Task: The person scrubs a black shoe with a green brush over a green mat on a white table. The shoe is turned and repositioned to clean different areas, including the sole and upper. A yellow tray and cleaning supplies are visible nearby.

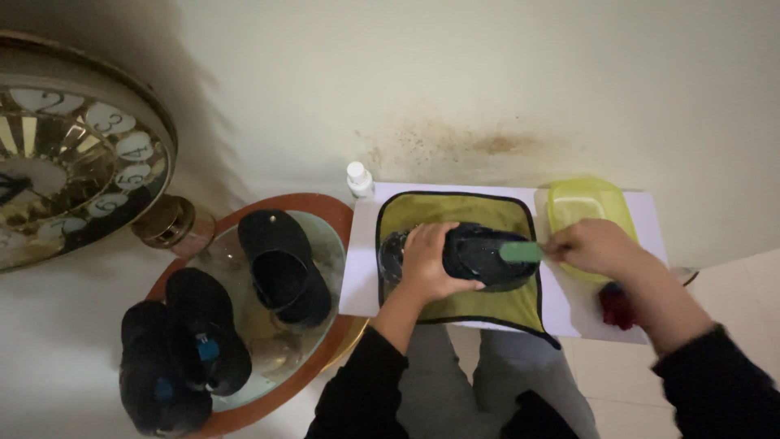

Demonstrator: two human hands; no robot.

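We are in the middle of scrubbing a black shoe point(479, 256): our left hand point(429, 262) is wrapped around its near end, fingers curled closed over the upper and pinning it sideways on the yellow-green cloth point(455, 213) that lies directly beneath that hand. Our right hand point(597, 246) is closed around a green brush point(520, 251), whose head reaches leftward from the fist and touches the far end of the shoe; the bristles are blurred, so we cannot tell which part of the surface they meet. Just beyond the right hand stands a yellow plastic tub point(589, 203) on the white table point(357, 276), and just below its wrist lies something dark red point(617, 305) that we cannot identify. Up and to the left of the left hand a small white-capped bottle point(358, 180) stands at the table's corner. Well to the left of that hand, a round glass-topped table point(325, 345) carries more black shoes point(284, 268), and a large clock point(73, 154) lies beyond it. We judge the brushing step to be under way rather than finished. What it asks of us, we think, is a steady clamp with the left hand so the shoe does not slide on the cloth, and short strokes from the right, turning the shoe to reach its hidden side.
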